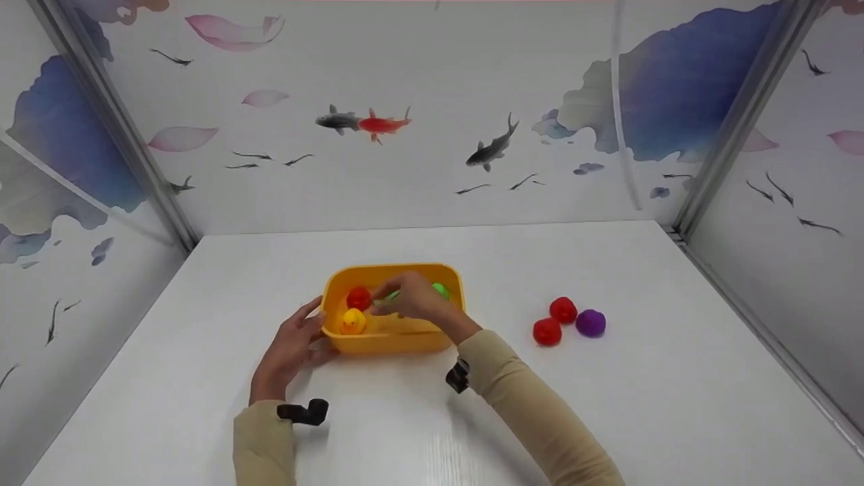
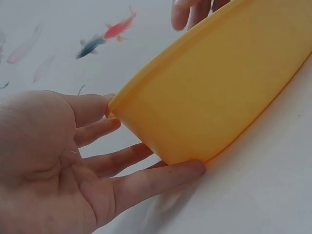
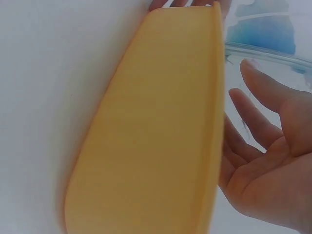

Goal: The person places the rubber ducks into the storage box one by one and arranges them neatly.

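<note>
Hovering over the yellow tub (image 1: pixel 398 345), its long axis crosswise, the right hand (image 1: pixel 413 297) has loosely parted, seemingly empty fingers (image 3: pixel 254 118); the red ball (image 1: pixel 359 298) lies just left of them. The left hand (image 1: pixel 293 341) touches the tub's left end, fingers extended. Only the head view shows the ball.
</note>
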Available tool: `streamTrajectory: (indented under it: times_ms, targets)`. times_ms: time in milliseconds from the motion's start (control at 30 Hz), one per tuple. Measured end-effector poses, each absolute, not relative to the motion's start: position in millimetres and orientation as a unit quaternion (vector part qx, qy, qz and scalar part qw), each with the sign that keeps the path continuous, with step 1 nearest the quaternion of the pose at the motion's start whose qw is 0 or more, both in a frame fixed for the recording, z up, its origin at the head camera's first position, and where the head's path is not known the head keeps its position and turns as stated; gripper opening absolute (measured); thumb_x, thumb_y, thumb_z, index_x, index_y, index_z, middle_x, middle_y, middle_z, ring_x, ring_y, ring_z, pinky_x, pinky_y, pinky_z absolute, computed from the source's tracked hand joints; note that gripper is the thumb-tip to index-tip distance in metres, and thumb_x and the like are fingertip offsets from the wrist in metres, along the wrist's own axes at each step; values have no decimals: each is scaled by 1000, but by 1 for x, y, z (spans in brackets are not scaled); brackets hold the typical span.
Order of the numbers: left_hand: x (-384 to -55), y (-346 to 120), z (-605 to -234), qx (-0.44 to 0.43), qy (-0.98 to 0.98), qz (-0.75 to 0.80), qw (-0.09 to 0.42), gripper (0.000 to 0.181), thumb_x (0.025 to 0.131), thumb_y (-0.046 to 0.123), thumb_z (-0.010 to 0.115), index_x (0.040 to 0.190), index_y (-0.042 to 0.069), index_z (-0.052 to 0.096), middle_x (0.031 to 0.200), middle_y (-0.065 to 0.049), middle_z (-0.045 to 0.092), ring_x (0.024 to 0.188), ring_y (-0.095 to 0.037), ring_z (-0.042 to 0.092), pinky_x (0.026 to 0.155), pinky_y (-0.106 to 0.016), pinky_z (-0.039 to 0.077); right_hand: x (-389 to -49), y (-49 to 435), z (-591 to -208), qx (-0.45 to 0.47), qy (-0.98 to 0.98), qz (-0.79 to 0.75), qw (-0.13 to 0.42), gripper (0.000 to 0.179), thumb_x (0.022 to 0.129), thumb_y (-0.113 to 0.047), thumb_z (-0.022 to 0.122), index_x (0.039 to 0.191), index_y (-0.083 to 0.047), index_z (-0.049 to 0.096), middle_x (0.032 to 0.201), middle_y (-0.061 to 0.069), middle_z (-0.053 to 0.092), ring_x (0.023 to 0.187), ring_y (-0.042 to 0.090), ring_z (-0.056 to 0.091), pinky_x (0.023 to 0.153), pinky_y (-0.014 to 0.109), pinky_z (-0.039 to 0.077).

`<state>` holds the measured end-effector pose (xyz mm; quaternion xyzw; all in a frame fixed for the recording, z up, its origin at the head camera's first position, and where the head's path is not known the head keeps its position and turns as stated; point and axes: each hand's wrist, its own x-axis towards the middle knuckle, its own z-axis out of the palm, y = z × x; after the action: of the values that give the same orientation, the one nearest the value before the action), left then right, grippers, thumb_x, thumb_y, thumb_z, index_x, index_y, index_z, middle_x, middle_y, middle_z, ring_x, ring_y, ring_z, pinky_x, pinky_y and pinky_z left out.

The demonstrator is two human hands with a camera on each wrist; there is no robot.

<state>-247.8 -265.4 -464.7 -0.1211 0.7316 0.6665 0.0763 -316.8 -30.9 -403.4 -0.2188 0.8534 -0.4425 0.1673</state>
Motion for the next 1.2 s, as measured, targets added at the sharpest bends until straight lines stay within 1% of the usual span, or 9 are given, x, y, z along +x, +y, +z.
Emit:
streamTrajectory:
  times_ms: [100,233,333,567,733,867,967,1100,1200]
  targets:
    - [-248,-265,-463,-119,736,662,79,58,107,38,44,161,31,22,158,-16,39,138,-36,50,103,-43,53,-315,-11,-393,-237,844,-456,156,31,87,-25,79,112,-8,75,111,8,74,93,26,70,90,44,61]
    - [-246,-266,-463,-126,743,652,80,58,107,38,43,161,32,21,158,-15,40,136,-35,52,102,-42,54,-312,13,-384,-244,828,-481,155,29,89,-27,76,112,-9,74,107,8,75,92,22,72,87,37,62]
    - [-244,-267,-463,-128,747,648,80,60,107,39,44,161,31,19,158,-15,40,136,-34,52,102,-41,54,-311,29,-381,-235,821,-496,156,30,90,-28,75,114,-10,74,112,6,74,96,19,71,88,34,62]
    - [-246,-268,-464,-125,746,649,79,61,107,40,45,161,31,18,159,-16,39,137,-35,50,103,-41,54,-310,73,-381,-192,813,-529,149,33,90,-29,75,118,-12,72,118,5,70,101,17,68,96,35,59]
    - [-247,-266,-463,-120,740,657,77,60,107,39,44,161,31,20,158,-16,39,136,-35,51,101,-42,55,-314,99,-384,-199,799,-548,149,35,91,-30,74,121,-12,71,123,8,69,108,25,68,96,33,59]
    - [-246,-265,-463,-120,739,658,78,60,107,40,45,161,31,20,158,-15,40,136,-35,51,102,-42,54,-319,113,-384,-193,797,-557,132,31,92,-27,73,120,-13,71,127,9,67,111,26,67,94,32,60]
    - [-246,-264,-463,-119,740,657,78,60,107,40,45,161,31,21,157,-15,41,135,-34,51,102,-42,54,-320,125,-383,-188,805,-550,114,31,93,-26,72,122,-15,70,129,9,66,108,22,67,95,31,59]
    - [-246,-264,-463,-121,744,653,75,61,106,41,45,161,31,20,157,-15,41,135,-34,52,101,-41,55,-322,144,-384,-195,817,-534,94,33,94,-26,71,125,-15,68,132,10,65,109,22,67,99,32,58]
    - [-245,-264,-464,-125,747,649,76,63,106,43,46,161,30,18,159,-16,39,136,-35,52,102,-40,55,-323,159,-384,-198,825,-523,80,36,94,-27,71,128,-16,66,135,13,63,115,26,66,103,38,55]
